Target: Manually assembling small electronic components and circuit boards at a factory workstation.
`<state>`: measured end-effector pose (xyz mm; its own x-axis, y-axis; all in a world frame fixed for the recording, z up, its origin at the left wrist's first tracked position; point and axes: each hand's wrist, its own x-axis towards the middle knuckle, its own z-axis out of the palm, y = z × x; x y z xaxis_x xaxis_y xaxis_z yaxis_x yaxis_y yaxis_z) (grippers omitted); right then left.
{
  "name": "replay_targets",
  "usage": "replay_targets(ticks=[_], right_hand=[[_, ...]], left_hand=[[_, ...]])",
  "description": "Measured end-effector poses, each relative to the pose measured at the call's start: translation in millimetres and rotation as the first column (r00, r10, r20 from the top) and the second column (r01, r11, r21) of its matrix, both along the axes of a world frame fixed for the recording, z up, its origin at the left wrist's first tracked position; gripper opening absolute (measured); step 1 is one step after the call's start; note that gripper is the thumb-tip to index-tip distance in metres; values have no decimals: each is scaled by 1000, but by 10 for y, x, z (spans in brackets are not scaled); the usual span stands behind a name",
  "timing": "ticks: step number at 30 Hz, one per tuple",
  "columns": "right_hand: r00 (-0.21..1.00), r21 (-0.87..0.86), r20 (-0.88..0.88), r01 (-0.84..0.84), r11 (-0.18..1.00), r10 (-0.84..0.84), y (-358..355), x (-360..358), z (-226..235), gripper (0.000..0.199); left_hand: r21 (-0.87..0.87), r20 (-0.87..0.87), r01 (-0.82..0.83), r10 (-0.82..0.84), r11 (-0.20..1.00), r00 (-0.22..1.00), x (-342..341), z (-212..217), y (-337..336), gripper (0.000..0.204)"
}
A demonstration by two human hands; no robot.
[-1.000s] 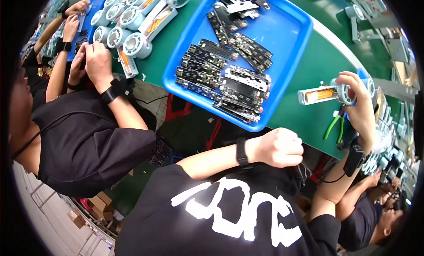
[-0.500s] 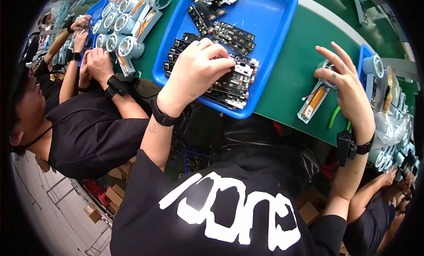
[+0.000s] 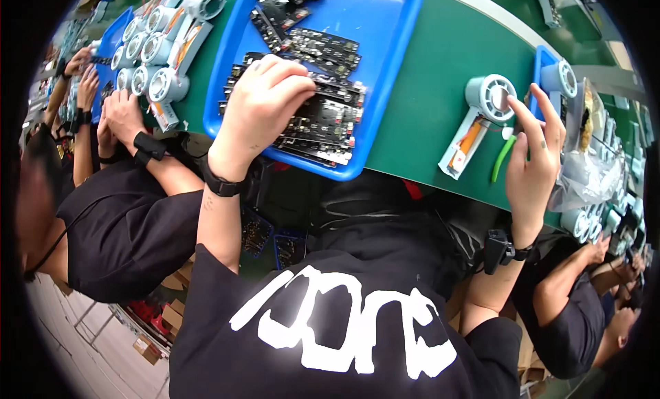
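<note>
My left hand [image 3: 265,110] reaches into a blue tray [image 3: 388,76] of black circuit boards [image 3: 330,48]. Its thumb and forefinger are pinched together at the edge of a circuit board [image 3: 323,117] in the near stack; the fingertips are partly hidden. To the right, a light blue fan housing [image 3: 455,155] lies on the green table, with a round ring at its far end and an orange battery [image 3: 471,134] in its handle. My right hand [image 3: 536,155] is beside it, fingers stretched and apart, holding nothing. The forefinger's tip overlaps the ring's right side; contact is unclear.
A curved green strip [image 3: 503,158] lies between the fan housing and my right hand. Several fan housings [image 3: 168,86] are grouped left of the tray, near a co-worker's hands [image 3: 124,120]. At the right are another blue tray [image 3: 540,62] and a clear plastic bag [image 3: 591,179].
My right hand has drawn back from over the fan housing toward its near right side, uncovering the ring. My left hand stays over the near stack of boards. The whole view has shifted.
</note>
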<state>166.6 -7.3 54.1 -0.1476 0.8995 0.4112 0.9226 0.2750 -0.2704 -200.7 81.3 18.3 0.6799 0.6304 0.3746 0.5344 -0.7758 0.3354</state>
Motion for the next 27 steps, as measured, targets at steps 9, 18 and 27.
replay_targets(ticks=[9, 18, 27], right_hand=[[755, -201, -596, 192, 961, -275, -462, -302, -318, 26], [947, 132, -321, 11, 991, 32, -358, -356, -448, 25], [858, 180, -514, 113, 977, -4, -453, -307, -542, 20]], left_hand=[[-690, 529, 69, 437, 720, 727, 177, 144, -504, 15], [-830, 515, 500, 686, 248, 515, 1145, 90, -1160, 33], [-886, 317, 5, 599, 464, 735, 1802, -133, -906, 19]])
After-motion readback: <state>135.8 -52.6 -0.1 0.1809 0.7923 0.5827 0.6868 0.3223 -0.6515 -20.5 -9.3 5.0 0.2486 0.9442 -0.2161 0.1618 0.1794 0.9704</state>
